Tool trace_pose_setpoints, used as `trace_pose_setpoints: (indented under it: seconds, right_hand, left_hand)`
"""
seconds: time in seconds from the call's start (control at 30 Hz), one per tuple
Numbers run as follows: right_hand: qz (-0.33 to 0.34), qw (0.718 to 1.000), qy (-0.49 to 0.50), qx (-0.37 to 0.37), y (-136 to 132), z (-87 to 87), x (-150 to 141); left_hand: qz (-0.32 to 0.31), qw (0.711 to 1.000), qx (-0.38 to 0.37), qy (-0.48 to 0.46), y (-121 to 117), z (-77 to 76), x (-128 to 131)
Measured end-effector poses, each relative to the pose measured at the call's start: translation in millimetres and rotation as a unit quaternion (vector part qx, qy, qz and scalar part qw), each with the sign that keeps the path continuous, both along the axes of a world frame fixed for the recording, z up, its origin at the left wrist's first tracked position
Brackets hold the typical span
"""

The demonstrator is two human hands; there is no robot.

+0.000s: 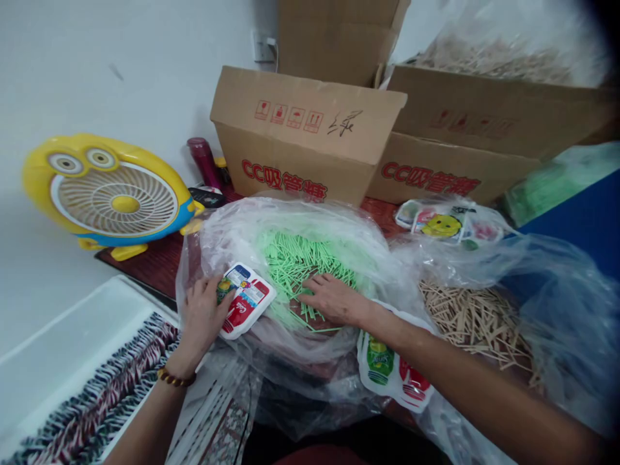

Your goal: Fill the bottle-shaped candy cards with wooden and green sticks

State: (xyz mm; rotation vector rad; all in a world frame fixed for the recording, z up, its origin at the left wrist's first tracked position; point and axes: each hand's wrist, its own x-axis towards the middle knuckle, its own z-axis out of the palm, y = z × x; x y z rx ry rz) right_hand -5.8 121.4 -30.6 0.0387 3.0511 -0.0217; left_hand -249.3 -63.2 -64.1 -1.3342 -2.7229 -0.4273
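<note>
My left hand (206, 316) grips the left edge of a white-rimmed, flat pack (252, 302) printed with cola and other drink pictures, thumb on top. To its right, an opened clear plastic bag (232, 226) holds a heap of thin, bright green sticks (305, 252). My right hand (332, 298) reaches into this bag, its slightly bent fingers apart and touching the sticks; I cannot make out any stick held. Under my right forearm lies a second drink-printed pack (380, 361), green and red, partly covered by the arm.
Tan sticks (477, 320) lie in another clear bag at right. More printed packs (448, 223) lie behind it. Cardboard boxes (300, 142) stand at the back. A yellow fan (123, 203) stands left, near a white tray (72, 320) of striped sticks.
</note>
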Motion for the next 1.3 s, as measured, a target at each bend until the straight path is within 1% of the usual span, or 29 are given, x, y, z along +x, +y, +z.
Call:
trace_pose_setpoints:
  seconds: [0.1,0.23,0.3,0.47,0.67,0.73,0.77,0.83,0.9,0.93,0.97,1.03,1.1,1.2,1.3]
  right_hand:
    - [0.039,0.999,0.004,0.003,-3,-1.5,-17]
    - [0.058,0.998,-0.003,0.036,2,-5.3,-32]
    - [0.047,0.998,-0.003,0.043,4,-8.9,-36]
    - [-0.034,0.999,-0.006,0.027,6,-18.9,-41]
    - [-0.021,0.998,-0.004,0.055,7,-28.2,-40]
    - [-0.028,0.999,-0.003,0.042,8,-29.2,-38]
    - [-0.037,0.999,-0.001,0.021,9,-29.2,-38]
    - [-0.081,0.994,0.011,-0.076,13,-29.1,-37]
    - [-0.141,0.972,0.028,-0.187,18,-29.2,-36]
    - [-0.169,0.958,0.036,-0.228,21,-29.5,-36]
    - [-0.192,0.946,0.044,-0.256,24,-29.8,-36]
    - [-0.225,0.929,0.063,-0.287,29,-30.0,-34]
    - [-0.258,0.905,0.091,-0.327,32,-28.9,-31]
    - [-0.298,0.857,0.138,-0.397,32,-24.6,-29]
    - [-0.323,0.807,0.163,-0.467,21,-20.4,-30]
  left_hand:
    - [-0.010,1.000,0.019,-0.018,0,-2.2,-5]
    - [-0.024,0.998,0.052,-0.033,1,-8.8,-15]
    - [-0.029,0.997,0.062,-0.033,2,-10.9,-19]
    - [-0.041,0.995,0.069,-0.051,6,-11.4,-22]
    - [-0.046,0.994,0.076,-0.056,10,-12.7,-25]
    - [-0.052,0.994,0.080,-0.062,10,-12.6,-27]
    - [-0.054,0.993,0.082,-0.069,10,-12.2,-28]
    - [-0.060,0.990,0.084,-0.091,10,-11.4,-30]
    - [-0.063,0.987,0.091,-0.112,10,-10.9,-31]
    - [-0.062,0.986,0.096,-0.119,11,-10.8,-31]
    - [-0.060,0.985,0.104,-0.122,11,-10.8,-32]
    - [-0.056,0.983,0.121,-0.125,12,-10.5,-33]
    - [-0.053,0.982,0.130,-0.127,13,-8.8,-35]
    - [-0.046,0.981,0.119,-0.149,15,-2.2,-37]
    - [-0.029,0.977,0.095,-0.187,18,7.2,-38]
